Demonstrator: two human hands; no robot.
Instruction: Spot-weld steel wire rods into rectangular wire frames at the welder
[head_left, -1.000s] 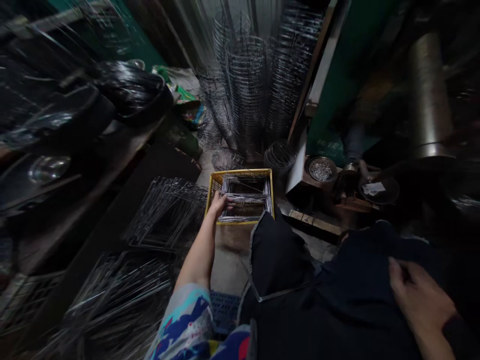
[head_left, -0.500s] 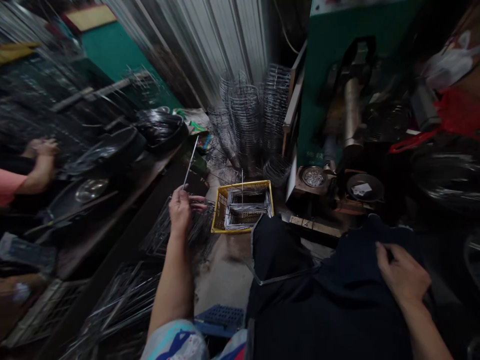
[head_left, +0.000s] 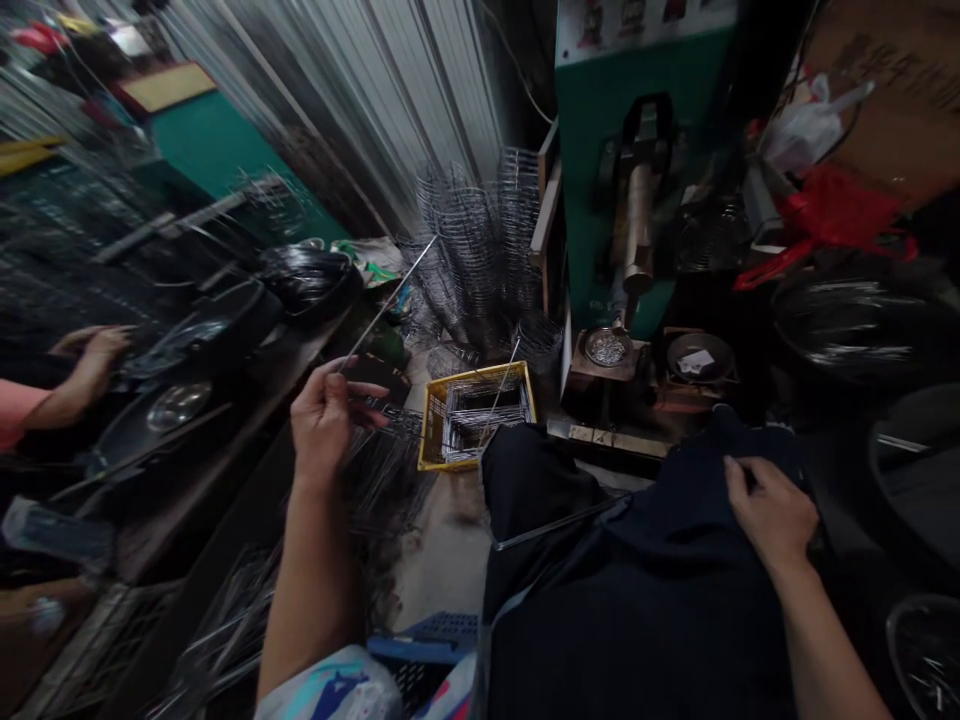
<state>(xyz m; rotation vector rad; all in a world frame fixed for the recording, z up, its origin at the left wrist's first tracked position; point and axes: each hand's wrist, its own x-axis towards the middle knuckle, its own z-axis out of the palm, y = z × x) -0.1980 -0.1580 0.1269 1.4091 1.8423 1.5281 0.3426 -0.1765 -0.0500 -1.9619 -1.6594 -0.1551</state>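
My left hand (head_left: 326, 415) is raised left of the yellow basket, its thumb and forefinger pinching a thin metal wire (head_left: 390, 300) while its other fingers stick out to the right. The wire slants up and away from the hand. Rectangular wire frames (head_left: 459, 425) lie stacked in the yellow basket (head_left: 422, 450), and one thin wire (head_left: 501, 385) leans upward across them. My right hand (head_left: 772, 510) rests on the dark apron (head_left: 637, 600), fingers loosely bent, thumb apart, nothing visible in it. Another bent wire (head_left: 551, 525) lies across the apron over my knee.
A green machine (head_left: 589, 180) stands ahead, with a dish of small metal pieces (head_left: 609, 347) below its arm. Wire ring stacks (head_left: 476, 240) lean by the corrugated wall. At left, a co-worker's hands (head_left: 101, 345) are near dark pans (head_left: 176, 405). A blue crate (head_left: 420, 648) sits below.
The view has turned a little to the right. My left hand has moved left and down slightly, and its wire tilts further right. The wire over the basket now leans. My right hand stays on the apron.
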